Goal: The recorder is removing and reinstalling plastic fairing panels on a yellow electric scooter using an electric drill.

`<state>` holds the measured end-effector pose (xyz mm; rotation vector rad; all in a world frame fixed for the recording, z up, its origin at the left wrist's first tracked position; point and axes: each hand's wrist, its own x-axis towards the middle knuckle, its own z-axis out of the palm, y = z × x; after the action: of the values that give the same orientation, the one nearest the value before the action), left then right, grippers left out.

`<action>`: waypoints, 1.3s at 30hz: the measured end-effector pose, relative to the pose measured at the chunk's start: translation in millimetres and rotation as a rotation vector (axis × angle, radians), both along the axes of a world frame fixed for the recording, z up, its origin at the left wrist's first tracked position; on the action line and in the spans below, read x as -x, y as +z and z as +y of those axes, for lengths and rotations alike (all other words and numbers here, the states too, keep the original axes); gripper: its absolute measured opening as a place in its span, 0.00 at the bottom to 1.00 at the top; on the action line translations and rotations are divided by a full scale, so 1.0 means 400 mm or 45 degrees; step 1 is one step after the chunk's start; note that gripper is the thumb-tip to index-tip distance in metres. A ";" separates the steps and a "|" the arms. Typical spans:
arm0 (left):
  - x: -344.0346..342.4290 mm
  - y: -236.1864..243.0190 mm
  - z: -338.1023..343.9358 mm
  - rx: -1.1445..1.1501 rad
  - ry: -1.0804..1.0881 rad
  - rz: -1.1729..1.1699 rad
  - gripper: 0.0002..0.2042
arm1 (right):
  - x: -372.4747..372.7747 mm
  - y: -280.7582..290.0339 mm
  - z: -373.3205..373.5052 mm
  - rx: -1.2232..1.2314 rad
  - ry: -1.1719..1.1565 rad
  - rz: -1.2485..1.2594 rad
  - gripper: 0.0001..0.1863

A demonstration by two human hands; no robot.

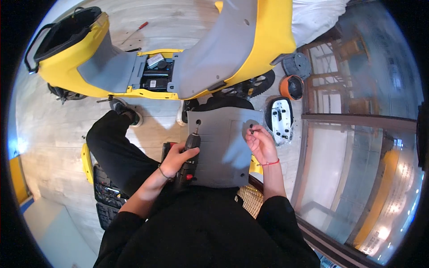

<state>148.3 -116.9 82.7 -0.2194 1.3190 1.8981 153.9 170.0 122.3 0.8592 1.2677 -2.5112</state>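
Observation:
A grey plastic panel (220, 154) with holes near its corners lies across my lap. My left hand (175, 160) is wrapped round a black power screwdriver (192, 145). The tool's bit points up at the panel's far left corner hole; whether it touches the panel I cannot tell. Over the far right corner, my right hand (262, 146) pinches a small dark piece (252, 131), too small to name surely, close to the hole there.
Ahead stands a yellow and grey scooter (219, 58) with an open floor compartment (157, 73). A red-handled screwdriver (142, 26) lies beyond it. Left, an open black toolbox (107, 192); right, a white-and-black seat-like part (281, 118), an orange container (292, 87) and a framed glass pane (326, 165).

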 end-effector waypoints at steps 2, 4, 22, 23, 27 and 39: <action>0.001 0.003 -0.002 -0.013 -0.058 0.016 0.12 | 0.012 0.012 -0.039 0.216 0.068 0.054 0.07; 0.000 0.006 -0.001 -0.016 -0.055 0.021 0.12 | 0.037 0.033 -0.075 0.333 0.080 -0.017 0.12; -0.036 0.020 -0.014 0.018 -0.047 0.145 0.16 | 0.417 -0.030 -0.276 -1.163 2.545 0.468 0.21; -0.038 0.020 -0.016 0.023 -0.057 0.148 0.16 | 0.418 -0.034 -0.276 -1.126 2.536 0.469 0.21; -0.043 0.027 -0.020 0.029 -0.030 0.159 0.16 | 0.415 -0.043 -0.282 -1.067 2.512 0.453 0.22; -0.045 0.023 -0.022 0.025 -0.019 0.206 0.15 | 0.402 -0.001 -0.295 -1.090 2.510 0.489 0.20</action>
<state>166.4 -125.6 91.8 -0.0669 1.4419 1.9243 -6.8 52.2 121.8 -0.7249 1.7490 -0.4898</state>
